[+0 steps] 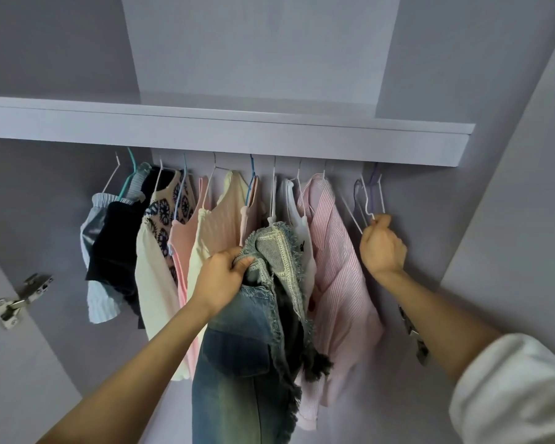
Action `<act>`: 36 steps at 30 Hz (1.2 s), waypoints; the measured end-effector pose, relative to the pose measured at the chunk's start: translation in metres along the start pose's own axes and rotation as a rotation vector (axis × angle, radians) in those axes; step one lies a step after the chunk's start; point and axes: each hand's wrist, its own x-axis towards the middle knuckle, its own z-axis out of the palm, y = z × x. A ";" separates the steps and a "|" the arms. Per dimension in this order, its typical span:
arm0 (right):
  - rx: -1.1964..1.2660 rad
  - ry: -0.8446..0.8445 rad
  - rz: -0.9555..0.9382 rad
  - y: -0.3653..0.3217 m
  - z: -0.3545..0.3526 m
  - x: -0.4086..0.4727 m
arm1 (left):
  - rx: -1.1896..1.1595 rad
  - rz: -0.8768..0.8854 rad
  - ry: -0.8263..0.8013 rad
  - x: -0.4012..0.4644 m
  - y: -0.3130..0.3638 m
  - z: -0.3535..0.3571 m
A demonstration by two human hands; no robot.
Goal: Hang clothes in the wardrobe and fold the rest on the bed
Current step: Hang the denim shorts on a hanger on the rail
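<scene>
While a faded blue denim garment with frayed edges (263, 315) is not yet on a hanger, progress reads as follows, with every place taken from the long grey wardrobe shelf (225, 136).

Already hung: under the shelf, a row from its left end toward the right: a pale blue and white striped piece with a dark garment (116, 248), a cream top with a dark floral knit pattern (161, 232), a pink ribbed top (183, 248), a cream ribbed top (215, 229), a white top (297, 216), a pink-and-white striped shirt (337, 261).

In hand: denim garment, bunched and hanging low in front of the row, below the middle of the shelf.

Left hand (220, 277): fingers curled tight into the top of the denim, bearing its weight.

Right hand (382, 248): below the right end of the shelf, fingers closed round the lower part of an empty thin wire hanger (370, 200), one of a small bare cluster there.

Rail: hidden behind the shelf front; hooks vanish up behind it.

Step judged: fetching a hanger for the denim.

Done, judged: most of the hanging.

Left, judged: denim onto hanger, hanger up under the shelf, then folding on the bed.

Bed and clothes to fold: out of view, so remainder cannot be told.
</scene>
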 end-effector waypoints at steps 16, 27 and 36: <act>0.591 -0.074 0.027 -0.010 0.002 -0.249 | -0.069 -0.099 -0.086 -0.118 -0.026 -0.050; 0.808 -0.232 0.232 -0.053 -0.017 -0.300 | 0.065 -0.126 -0.049 -0.177 -0.039 -0.105; 0.955 -0.111 0.114 -0.078 -0.007 -0.273 | 0.134 -0.166 -0.014 -0.185 -0.050 -0.142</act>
